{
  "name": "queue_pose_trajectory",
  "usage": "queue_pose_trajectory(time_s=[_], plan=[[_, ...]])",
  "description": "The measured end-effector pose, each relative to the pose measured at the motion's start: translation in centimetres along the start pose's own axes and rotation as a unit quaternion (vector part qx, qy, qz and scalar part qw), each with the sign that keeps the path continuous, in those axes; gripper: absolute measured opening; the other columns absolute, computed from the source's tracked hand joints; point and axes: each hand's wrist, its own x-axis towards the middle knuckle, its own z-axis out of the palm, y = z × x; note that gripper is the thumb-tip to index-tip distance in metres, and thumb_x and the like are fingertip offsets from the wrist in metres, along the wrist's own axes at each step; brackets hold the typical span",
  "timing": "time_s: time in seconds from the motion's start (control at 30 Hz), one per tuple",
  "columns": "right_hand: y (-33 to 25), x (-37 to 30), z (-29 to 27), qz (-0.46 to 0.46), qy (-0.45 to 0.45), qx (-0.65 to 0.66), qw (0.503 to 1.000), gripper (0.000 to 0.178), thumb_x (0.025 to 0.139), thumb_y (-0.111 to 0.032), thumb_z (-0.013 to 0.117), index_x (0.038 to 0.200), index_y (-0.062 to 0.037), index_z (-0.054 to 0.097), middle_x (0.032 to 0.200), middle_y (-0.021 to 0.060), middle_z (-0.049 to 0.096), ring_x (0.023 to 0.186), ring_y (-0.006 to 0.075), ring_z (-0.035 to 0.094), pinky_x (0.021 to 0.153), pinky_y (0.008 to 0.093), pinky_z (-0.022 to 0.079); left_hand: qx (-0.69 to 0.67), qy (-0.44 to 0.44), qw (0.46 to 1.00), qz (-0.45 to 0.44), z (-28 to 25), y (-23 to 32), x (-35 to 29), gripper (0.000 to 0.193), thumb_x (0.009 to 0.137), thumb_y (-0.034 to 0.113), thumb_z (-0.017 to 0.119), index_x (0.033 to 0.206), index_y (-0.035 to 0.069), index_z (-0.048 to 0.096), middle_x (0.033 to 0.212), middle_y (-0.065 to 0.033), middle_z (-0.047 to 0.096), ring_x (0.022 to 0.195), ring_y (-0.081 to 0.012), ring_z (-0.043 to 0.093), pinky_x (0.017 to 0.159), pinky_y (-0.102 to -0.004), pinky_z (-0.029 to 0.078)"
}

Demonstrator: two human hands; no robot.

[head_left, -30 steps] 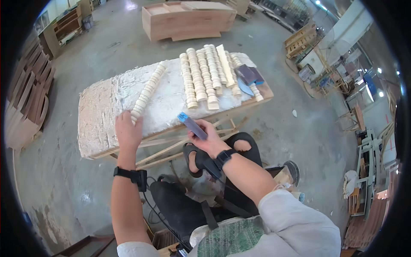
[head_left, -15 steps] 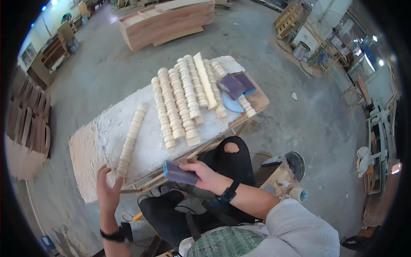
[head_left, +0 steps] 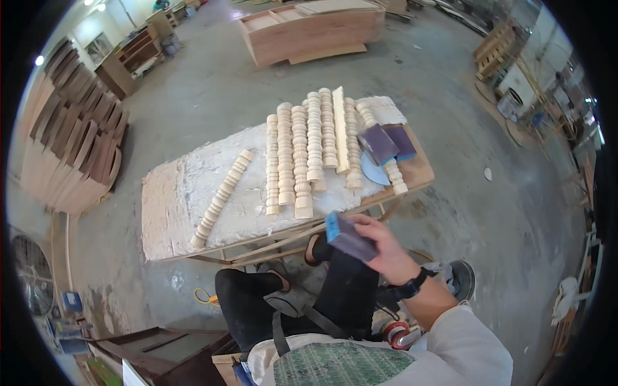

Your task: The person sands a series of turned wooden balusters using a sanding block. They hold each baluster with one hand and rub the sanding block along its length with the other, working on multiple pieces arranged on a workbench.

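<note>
My right hand [head_left: 388, 249] grips a sanding block [head_left: 353, 239], purple on its faces with a bright blue end, above my knee near the bench's front edge. Out of view is my left hand. A single turned wooden spindle [head_left: 222, 199] lies slanted on the left half of the white-covered bench [head_left: 166, 219]. Right of it, several pale spindles [head_left: 300, 161] lie side by side, with a jagged-edged strip [head_left: 341, 132] among them. Two purple pads [head_left: 378, 145] and a light blue rounded sheet [head_left: 373, 171] rest over the rightmost spindle [head_left: 394, 177].
A long wooden cabinet [head_left: 309, 35] stands on the floor beyond the bench. Curved brown wooden parts [head_left: 84, 141] are stacked at left. A dark panelled piece [head_left: 164, 350] sits at lower left, a round bin [head_left: 462, 280] to my right. Farther right is a bucket [head_left: 510, 103].
My left hand has left the view from beside the lone spindle. My right hand still holds the sanding block. The view has turned left, so the bench appears farther right.
</note>
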Motion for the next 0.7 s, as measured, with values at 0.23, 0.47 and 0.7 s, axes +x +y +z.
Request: queue_pose_trajectory(time_s=[0.23, 0.47, 0.7], plan=[[-7.8, -0.8, -2.6, -0.089, 0.084, -0.051, 0.991, 0.027, 0.103, -0.014, 0.064, 0.127, -0.0040, 0.063, 0.119, 0.0122, 0.073, 0.105, 0.0233, 0.074, 0.087, 0.0365, 0.062, 0.016, -0.101, 0.995, -0.016, 4.5, 0.8, -0.1, 0.039, 0.108, 0.041, 0.062, 0.089, 0.011, 0.076, 0.092, -0.0067, 0.075, 0.071, -0.0204, 0.068, 0.065, -0.0360, 0.055], [-8.4, 1.8, -1.7, -0.135, 0.122, -0.037, 0.983, 0.024, 0.105, -0.018, 0.064, 0.125, -0.0049, 0.065, 0.116, 0.0108, 0.073, 0.098, 0.0207, 0.073, 0.077, 0.0343, 0.062, 0.038, -0.161, 0.986, -0.036, 4.3, 0.8, -0.9, 0.040, 0.108, 0.042, 0.061, 0.087, 0.011, 0.076, 0.091, -0.0065, 0.075, 0.071, -0.0203, 0.069, 0.065, -0.0359, 0.055], [-5.9, 5.2, 0.6, -0.127, 0.068, -0.095, 0.985, 0.033, 0.104, -0.010, 0.062, 0.134, 0.0029, 0.058, 0.128, 0.0131, 0.069, 0.115, 0.0205, 0.070, 0.103, 0.0358, 0.056, 0.064, -0.204, 0.976, -0.051, 2.7, -0.9, -2.9, 0.042, 0.108, 0.042, 0.060, 0.085, 0.011, 0.076, 0.091, -0.0064, 0.075, 0.072, -0.0202, 0.069, 0.065, -0.0357, 0.055]])
